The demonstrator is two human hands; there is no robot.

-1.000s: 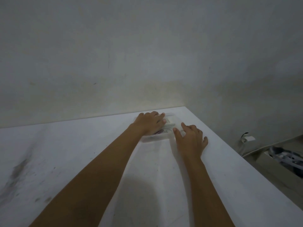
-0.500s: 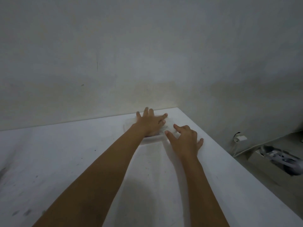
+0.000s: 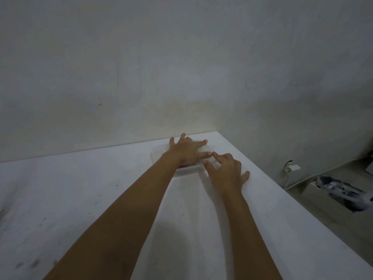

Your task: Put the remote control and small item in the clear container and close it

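Item: shallow clear plastic container with its clear lid (image 3: 161, 153), lying near the far right corner of your white table (image 3: 80, 188), close to the wall.

Left hand (image 3: 184, 151): laid flat on the lid, fingers spread apart, palm pressing down; clamped on nothing.

Right hand (image 3: 227, 171): at the container's near right corner, thumb and forefinger curled and a little apart, the other fingers resting on the table beside it. Whether the tips are pinching the rim or only touching it, you cannot tell from this view.

Contents: the remote control and the small item cannot be made out. A dark reddish patch shows under your left wrist through the plastic; judged to be part of the contents, not certain.

Stage, as judged: lid on, being pressed shut; seal not confirmed.

Risks:
- Uneven seal. Your left palm sits on the middle of the lid, so the edges and corners may stay unlatched while the centre feels firm.
- Lid riding on contents. If the remote stands proud of the rim, harder pressing will bow or crack the thin plastic instead of closing it.
- Sliding. The table looks smooth; a forward push could drive the container against the wall or towards the right edge, which is near.
- Pinched fingertip at the right corner as the rim snaps.
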